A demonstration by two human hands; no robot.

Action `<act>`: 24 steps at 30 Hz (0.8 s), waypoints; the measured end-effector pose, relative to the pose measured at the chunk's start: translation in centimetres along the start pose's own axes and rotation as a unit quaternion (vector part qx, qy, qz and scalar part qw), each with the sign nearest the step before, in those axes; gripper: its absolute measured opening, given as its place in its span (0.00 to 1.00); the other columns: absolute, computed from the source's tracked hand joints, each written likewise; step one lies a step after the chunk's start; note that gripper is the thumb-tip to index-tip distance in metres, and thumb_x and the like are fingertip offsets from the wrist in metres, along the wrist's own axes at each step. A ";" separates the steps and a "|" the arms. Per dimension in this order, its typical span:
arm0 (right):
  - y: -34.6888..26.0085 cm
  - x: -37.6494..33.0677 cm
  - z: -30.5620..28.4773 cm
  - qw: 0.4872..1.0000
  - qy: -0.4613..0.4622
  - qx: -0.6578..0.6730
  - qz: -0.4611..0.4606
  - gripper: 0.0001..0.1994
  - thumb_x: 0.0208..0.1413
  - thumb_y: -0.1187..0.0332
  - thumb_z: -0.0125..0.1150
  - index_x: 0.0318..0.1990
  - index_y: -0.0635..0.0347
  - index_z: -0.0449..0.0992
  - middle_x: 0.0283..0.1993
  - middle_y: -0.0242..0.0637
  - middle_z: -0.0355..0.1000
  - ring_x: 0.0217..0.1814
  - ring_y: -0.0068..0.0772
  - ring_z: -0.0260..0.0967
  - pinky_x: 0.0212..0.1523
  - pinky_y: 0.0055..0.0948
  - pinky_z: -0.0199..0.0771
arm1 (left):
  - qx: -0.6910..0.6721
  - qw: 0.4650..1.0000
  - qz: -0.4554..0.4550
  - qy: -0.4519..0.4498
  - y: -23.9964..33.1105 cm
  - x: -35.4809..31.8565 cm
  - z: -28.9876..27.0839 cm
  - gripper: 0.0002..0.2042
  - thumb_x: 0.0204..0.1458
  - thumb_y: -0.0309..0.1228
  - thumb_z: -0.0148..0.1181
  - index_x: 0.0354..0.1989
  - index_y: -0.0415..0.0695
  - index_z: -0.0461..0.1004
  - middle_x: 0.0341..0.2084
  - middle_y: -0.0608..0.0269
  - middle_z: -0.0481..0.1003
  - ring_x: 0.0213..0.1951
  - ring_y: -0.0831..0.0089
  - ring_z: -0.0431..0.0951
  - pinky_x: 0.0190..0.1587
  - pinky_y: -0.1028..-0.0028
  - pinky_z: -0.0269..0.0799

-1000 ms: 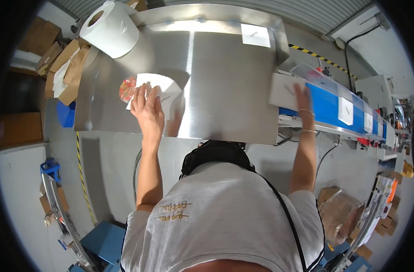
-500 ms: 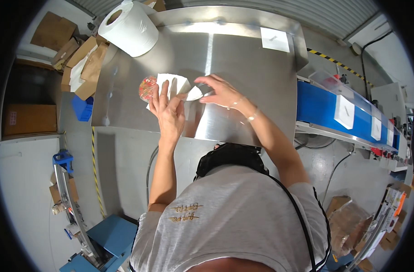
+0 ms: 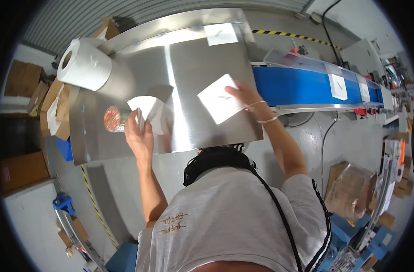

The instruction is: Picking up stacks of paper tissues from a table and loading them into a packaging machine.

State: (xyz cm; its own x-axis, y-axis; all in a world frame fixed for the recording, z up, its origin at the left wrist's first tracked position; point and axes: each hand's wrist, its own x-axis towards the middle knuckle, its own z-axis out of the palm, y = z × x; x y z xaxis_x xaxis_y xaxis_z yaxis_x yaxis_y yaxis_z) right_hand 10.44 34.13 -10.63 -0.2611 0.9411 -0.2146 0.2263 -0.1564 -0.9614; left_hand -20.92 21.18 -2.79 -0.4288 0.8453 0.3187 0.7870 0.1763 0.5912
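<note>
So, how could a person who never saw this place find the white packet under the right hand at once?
Start at the steel table and go to its right edge, beside the blue conveyor. The flat white square packet lies there under the right hand. Unlike the crumpled white sheet at the left hand, it is smooth and square.

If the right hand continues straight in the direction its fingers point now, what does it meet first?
The right hand already rests on the white packet, fingers pointing up-left across the steel table. Beyond the packet, bare steel follows; the paper sheet seems off that line.
</note>
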 end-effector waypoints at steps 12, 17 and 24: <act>9.4 -3.3 -30.8 0.867 0.313 -0.386 0.034 0.27 0.50 0.48 0.62 0.49 0.61 0.73 0.40 0.46 0.75 0.39 0.43 0.72 0.41 0.35 0.71 | -0.078 0.989 0.042 -0.115 14.6 -8.0 7.6 0.23 0.44 0.20 0.60 0.52 0.46 0.70 0.40 0.52 0.71 0.45 0.55 0.69 0.49 0.61 0.65; 6.0 -4.9 -26.0 0.749 0.373 -0.534 -0.125 0.30 0.47 0.54 0.66 0.56 0.57 0.67 0.54 0.46 0.68 0.55 0.50 0.64 0.53 0.44 0.66 | -0.093 0.990 0.044 -0.093 14.7 -9.1 7.8 0.21 0.46 0.22 0.61 0.51 0.52 0.73 0.47 0.50 0.68 0.47 0.55 0.68 0.50 0.62 0.66; -0.4 -6.3 -11.2 0.958 -0.007 -0.161 -0.236 0.26 0.46 0.69 0.69 0.55 0.54 0.69 0.49 0.37 0.71 0.48 0.31 0.69 0.46 0.29 0.71 | -0.089 0.991 0.059 -0.086 14.5 -9.4 8.0 0.18 0.49 0.23 0.61 0.48 0.56 0.77 0.54 0.54 0.66 0.53 0.60 0.67 0.51 0.65 0.69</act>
State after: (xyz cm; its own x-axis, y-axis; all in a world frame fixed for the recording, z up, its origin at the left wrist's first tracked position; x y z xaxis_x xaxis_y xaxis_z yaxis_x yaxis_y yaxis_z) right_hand 22.50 31.61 -6.99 -0.4171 0.8802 0.2266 0.3574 0.3880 -0.8495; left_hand -1.89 19.85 -3.16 -0.2452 0.9308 0.2711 0.7300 -0.0068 0.6834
